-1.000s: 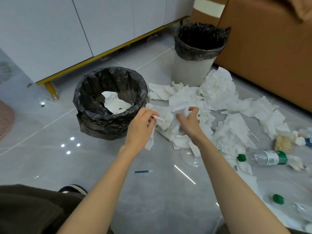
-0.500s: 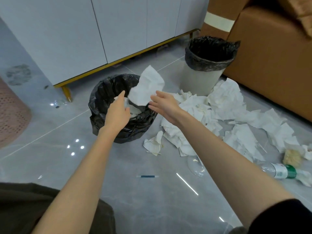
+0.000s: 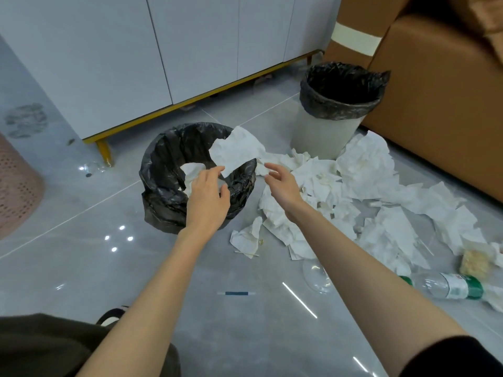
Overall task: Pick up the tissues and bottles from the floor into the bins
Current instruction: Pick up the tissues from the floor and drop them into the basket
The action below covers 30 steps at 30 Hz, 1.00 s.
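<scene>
**Tissue drop over the low bin: hands off, sheet in the air**

The crumpled tissue [image 3: 236,152] is in the air over the right rim of the low black-bagged bin [image 3: 160,197], centre frame. Part of it overhangs the rim toward the tissue pile [image 3: 364,170], so I judge it could land half out.

My left hand [image 3: 208,198] is in front of the bin with loose fingers. The index tip is right at the sheet's lower corner, and I can't tell if it touches. My right hand [image 3: 283,183] is just right of the bin, fingers spread, holding nothing. The hands are apart, with the sheet above and between them.

To do this well:
- Nudge the sheet left toward the bin's middle, where one tissue [image 3: 192,170] already lies.
- Keep the fingers off the liner. It looks slack and would probably fold inward.
- Next grab: the pile, right of centre. Take a two-handed bunch, not single sheets.

The plastic bottle [image 3: 446,288] lies on the floor, lower right, green label. I assume it goes in the tall white bin [image 3: 321,134], upper right, but that's only a guess.
</scene>
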### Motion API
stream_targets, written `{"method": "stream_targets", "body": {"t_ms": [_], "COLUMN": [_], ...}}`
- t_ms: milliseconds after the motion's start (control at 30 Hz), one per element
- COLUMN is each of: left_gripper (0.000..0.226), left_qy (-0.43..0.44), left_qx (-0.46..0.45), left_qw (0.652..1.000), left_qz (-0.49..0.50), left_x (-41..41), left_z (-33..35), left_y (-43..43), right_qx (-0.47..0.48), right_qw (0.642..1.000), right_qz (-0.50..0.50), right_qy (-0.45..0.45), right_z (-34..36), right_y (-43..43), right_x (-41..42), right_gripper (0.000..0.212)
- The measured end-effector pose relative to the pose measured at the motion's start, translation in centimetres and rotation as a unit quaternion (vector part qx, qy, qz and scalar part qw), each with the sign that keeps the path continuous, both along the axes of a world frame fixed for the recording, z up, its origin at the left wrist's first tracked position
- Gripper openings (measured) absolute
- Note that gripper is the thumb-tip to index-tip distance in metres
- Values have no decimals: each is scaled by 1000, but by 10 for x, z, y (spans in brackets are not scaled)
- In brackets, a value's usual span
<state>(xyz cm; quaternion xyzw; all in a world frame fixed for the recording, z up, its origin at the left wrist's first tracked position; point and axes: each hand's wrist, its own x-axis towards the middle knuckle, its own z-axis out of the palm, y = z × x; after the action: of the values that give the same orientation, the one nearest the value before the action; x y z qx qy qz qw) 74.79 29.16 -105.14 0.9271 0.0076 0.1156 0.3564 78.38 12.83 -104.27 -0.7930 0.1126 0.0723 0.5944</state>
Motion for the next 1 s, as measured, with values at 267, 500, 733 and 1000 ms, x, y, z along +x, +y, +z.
{"method": "stream_targets", "body": {"t_ms": [267, 500, 733, 1000], "left_gripper": [44, 44, 44, 43], "left_qy": [107, 92, 86, 79], "left_qx": [-10, -22, -21, -47], "left_qw": [993, 995, 996, 995], "left_qz": [-39, -17, 32, 32], "left_x": [45, 54, 50, 45], "left_z": [-1, -6, 4, 8], "left_y": [9, 7, 24, 29], "right_qx": [51, -6, -119, -248], "right_qw": [993, 999, 984, 954], "right_qz": [59, 42, 131, 138], "right_qy": [90, -24, 3, -100], "right_z": [16, 20, 2, -9], "right_y": [28, 36, 51, 45], "right_x": [53, 74, 84, 75], "right_gripper": [46, 40, 42, 33]}}
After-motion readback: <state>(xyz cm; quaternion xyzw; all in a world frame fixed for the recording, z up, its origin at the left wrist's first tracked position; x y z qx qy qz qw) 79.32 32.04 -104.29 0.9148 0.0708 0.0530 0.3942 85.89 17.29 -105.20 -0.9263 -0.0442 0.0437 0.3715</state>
